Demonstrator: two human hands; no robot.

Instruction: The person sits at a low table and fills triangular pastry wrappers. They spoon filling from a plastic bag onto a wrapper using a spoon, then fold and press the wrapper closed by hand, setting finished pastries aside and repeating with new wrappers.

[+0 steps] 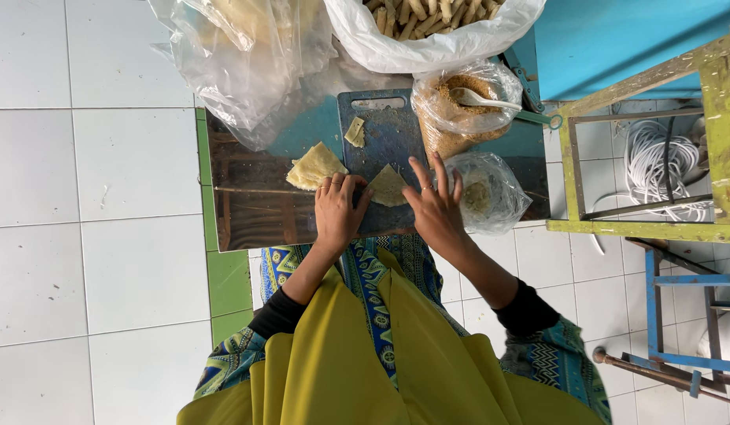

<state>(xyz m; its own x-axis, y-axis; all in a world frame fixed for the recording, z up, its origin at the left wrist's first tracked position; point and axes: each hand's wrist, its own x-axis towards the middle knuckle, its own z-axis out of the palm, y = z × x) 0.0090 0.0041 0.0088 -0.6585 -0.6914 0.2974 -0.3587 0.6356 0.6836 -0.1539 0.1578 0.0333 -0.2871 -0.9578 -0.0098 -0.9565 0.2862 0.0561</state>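
A blue cutting board (388, 138) lies on a low wooden table (255, 212). On it sits a pale triangular wrapper (389, 186), and both my hands touch it. My left hand (338, 208) presses its left edge with curled fingers. My right hand (432, 203) rests on its right edge, fingers spread. A stack of pale yellow wrappers (314, 166) lies just left of the board. A small scrap of wrapper (355, 132) sits near the board's top.
A clear bag of brown crumbs with a white spoon (463, 106) stands beyond the board, a smaller bag of filling (491, 193) beside my right hand. A white bag of rolled sticks (428, 27) and empty plastic bags (247, 55) lie farther off. A green-yellow frame (640, 157) stands right.
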